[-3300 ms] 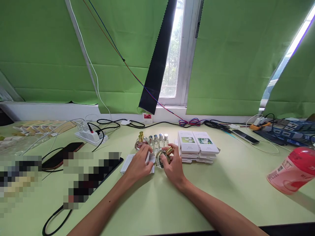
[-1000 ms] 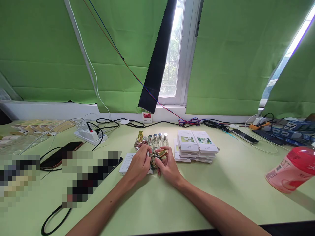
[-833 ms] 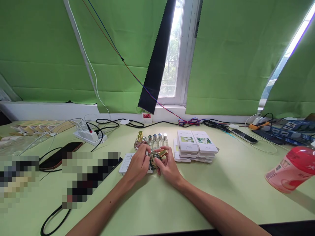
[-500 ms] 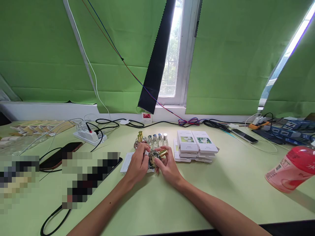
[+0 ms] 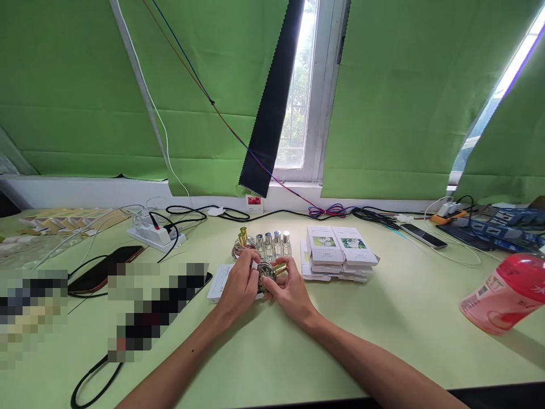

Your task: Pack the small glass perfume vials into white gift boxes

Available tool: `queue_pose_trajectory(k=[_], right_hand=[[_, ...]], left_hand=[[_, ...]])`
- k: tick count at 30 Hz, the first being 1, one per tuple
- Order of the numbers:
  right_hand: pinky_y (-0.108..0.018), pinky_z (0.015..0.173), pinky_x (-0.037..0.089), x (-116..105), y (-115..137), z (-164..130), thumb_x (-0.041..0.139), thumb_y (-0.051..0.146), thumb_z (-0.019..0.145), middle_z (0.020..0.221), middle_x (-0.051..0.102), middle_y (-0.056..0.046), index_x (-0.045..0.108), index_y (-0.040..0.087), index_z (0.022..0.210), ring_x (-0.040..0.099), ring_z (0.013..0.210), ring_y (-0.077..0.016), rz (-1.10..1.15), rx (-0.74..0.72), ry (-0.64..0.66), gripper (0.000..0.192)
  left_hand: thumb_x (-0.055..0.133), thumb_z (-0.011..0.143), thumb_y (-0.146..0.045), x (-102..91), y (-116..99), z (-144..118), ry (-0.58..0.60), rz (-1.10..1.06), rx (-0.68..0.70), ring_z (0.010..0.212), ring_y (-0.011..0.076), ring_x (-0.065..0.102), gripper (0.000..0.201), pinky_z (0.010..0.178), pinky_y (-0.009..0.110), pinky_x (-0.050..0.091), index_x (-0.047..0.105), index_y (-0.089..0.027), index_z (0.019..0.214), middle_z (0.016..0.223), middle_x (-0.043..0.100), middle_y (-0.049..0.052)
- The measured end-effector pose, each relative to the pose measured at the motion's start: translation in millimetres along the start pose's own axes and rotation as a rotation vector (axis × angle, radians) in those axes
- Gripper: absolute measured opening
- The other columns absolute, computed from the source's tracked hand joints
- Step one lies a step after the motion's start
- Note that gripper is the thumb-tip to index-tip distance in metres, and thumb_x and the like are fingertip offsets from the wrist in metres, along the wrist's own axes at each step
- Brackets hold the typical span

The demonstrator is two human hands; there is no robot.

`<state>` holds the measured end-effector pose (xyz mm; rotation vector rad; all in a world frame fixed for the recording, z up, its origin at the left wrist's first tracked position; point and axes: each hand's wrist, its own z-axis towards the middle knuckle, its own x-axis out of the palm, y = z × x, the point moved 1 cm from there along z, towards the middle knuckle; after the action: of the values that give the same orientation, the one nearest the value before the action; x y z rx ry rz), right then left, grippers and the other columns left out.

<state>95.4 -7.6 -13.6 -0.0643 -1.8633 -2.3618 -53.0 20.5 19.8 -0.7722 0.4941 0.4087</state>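
Observation:
My left hand (image 5: 242,283) and my right hand (image 5: 293,288) meet at the middle of the table, both closed around a glass perfume bottle (image 5: 265,269) with a gold cap pointing right. My right thumb lies across the bottle's front, and my fingers hide much of it. Below my left hand, a white printed box (image 5: 218,286) lies flat, partly covered. Just beyond my hands stand several small glass bottles with silver caps (image 5: 272,245). Beside them on the left is a round bottle with a gold cap (image 5: 242,237).
White boxes with flower pictures (image 5: 340,253) are stacked right of my hands. A red-lidded pink container (image 5: 500,295) stands far right. Phones (image 5: 423,236) and a power strip (image 5: 155,236) with loose cables lie around the table. Green blinds (image 5: 409,102) hang behind.
My right thumb has slid left over the front of the perfume bottle, covering more of it. The bottle and its gold cap have tilted slightly. The things on the table stay put.

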Motion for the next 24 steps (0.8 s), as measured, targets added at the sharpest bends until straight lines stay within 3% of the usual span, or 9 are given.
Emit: queue_pose_trajectory(k=[4, 12, 18, 24], right_hand=[[-0.027, 0.052, 0.052, -0.5, 1.9, -0.8, 0.074, 0.042, 0.081, 0.059, 0.064, 0.007, 0.043, 0.024, 0.110, 0.069, 0.054, -0.0197, -0.074, 0.021, -0.042, 0.046], [-0.029, 0.053, 0.052, 0.5, 5.8, -4.0, 0.077, 0.043, 0.076, 0.071, 0.072, 0.001, 0.045, 0.024, 0.110, 0.076, 0.063, -0.0266, -0.134, 0.117, -0.091, 0.050], [-0.030, 0.055, 0.053, 0.5, 4.3, -3.6, 0.078, 0.042, 0.073, 0.068, 0.072, 0.002, 0.045, 0.024, 0.105, 0.075, 0.063, -0.0255, -0.097, 0.135, -0.100, 0.049], [-0.025, 0.046, 0.045, 0.2, -0.3, 0.2, 0.076, 0.042, 0.074, 0.053, 0.063, 0.006, 0.046, 0.024, 0.095, 0.062, 0.045, -0.0175, -0.112, 0.111, -0.128, 0.041]], left_hand=[[0.035, 0.091, -0.012, 1.1, 1.5, -0.8, 0.013, 0.011, -0.017, 0.099, 0.0201, 0.058, 0.016, 0.085, 0.033, 0.046, 0.045, -0.024, 0.097, 0.103, 0.058, 0.004], [0.034, 0.092, -0.012, 2.6, 2.9, -0.8, 0.040, 0.019, -0.036, 0.092, 0.0193, 0.057, 0.017, 0.082, 0.033, 0.045, 0.045, -0.024, 0.098, 0.100, 0.057, 0.002], [0.034, 0.091, -0.012, 3.3, 3.1, -0.9, 0.052, 0.022, -0.050, 0.088, 0.0192, 0.055, 0.017, 0.081, 0.034, 0.044, 0.044, -0.024, 0.098, 0.098, 0.056, 0.002], [0.033, 0.091, -0.012, 3.4, 3.1, -2.2, 0.066, 0.019, -0.059, 0.090, 0.0196, 0.055, 0.018, 0.082, 0.035, 0.045, 0.044, -0.024, 0.099, 0.099, 0.057, 0.003]])
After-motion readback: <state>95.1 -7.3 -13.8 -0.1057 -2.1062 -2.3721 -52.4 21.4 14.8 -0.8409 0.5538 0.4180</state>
